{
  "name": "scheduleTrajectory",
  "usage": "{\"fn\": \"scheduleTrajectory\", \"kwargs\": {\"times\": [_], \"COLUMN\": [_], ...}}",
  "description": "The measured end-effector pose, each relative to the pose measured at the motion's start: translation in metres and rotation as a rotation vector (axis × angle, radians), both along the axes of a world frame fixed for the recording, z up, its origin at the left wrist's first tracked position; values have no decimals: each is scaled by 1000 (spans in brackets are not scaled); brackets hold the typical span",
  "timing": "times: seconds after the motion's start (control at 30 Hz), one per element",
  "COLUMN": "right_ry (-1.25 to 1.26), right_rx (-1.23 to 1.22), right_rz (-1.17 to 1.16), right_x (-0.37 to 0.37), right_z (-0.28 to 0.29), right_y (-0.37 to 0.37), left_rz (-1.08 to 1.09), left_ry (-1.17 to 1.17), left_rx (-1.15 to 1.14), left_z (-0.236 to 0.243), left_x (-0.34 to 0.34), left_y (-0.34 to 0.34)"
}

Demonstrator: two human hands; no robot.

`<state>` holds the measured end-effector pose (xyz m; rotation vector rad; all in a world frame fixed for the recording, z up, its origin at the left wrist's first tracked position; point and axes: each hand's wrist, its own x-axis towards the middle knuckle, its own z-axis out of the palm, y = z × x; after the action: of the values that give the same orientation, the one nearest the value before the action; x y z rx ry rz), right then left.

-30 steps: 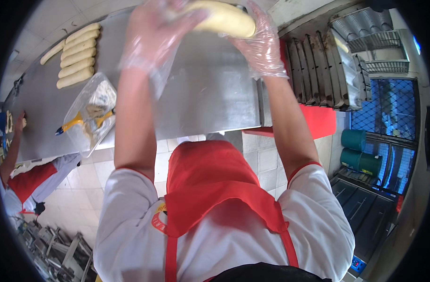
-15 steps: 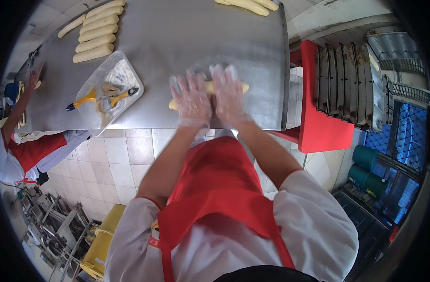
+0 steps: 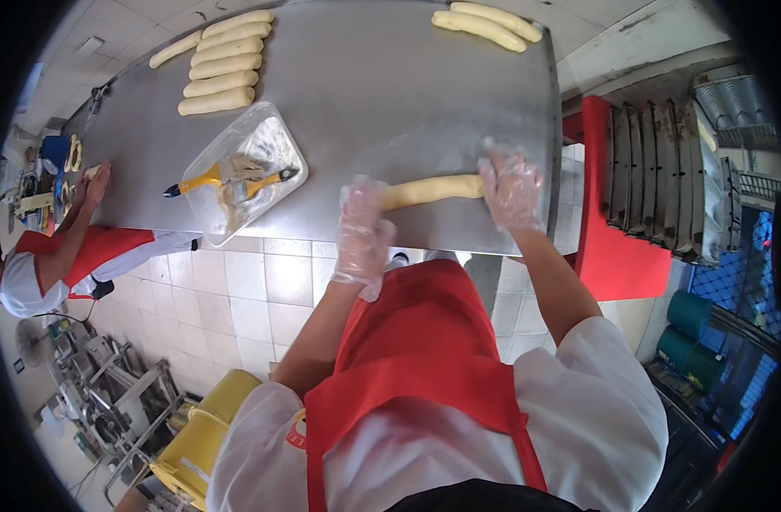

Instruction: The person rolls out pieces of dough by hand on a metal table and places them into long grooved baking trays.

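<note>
Dough log under two gloved hands, near edge of steel table.

Left hand (image 3: 362, 224) and right hand (image 3: 512, 189), fingers spread flat, press the ends of the dough log (image 3: 431, 189); neither grips it. Steel table (image 3: 382, 94) also bears a flour tray (image 3: 245, 171) with scrapers just left, shaped loaves (image 3: 220, 72) far left.

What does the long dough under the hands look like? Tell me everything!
The dough log is pale yellow, smooth and soft-looking, shaped into a long thin roll. It lies flat on the grey metal table, near its front edge, running sideways. The left hand in a clear plastic glove presses on one end, and the gloved right hand presses on the other, so both ends are hidden.
</note>
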<state>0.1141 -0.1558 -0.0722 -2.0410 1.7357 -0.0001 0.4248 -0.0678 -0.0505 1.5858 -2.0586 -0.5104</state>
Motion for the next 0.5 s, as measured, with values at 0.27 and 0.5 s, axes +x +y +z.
{"fn": "scheduleTrajectory", "kwargs": {"times": [0.27,0.5], "right_ry": [-309,39], "right_rx": [-358,-358], "right_rz": [430,420], "right_x": [138,-10], "right_z": [31,16], "right_y": [34,3], "left_rz": [386,-62], "left_ry": [1846,72], "left_rx": [867,174], "left_z": [-13,6], "left_x": [15,-22], "left_y": [7,-41]}}
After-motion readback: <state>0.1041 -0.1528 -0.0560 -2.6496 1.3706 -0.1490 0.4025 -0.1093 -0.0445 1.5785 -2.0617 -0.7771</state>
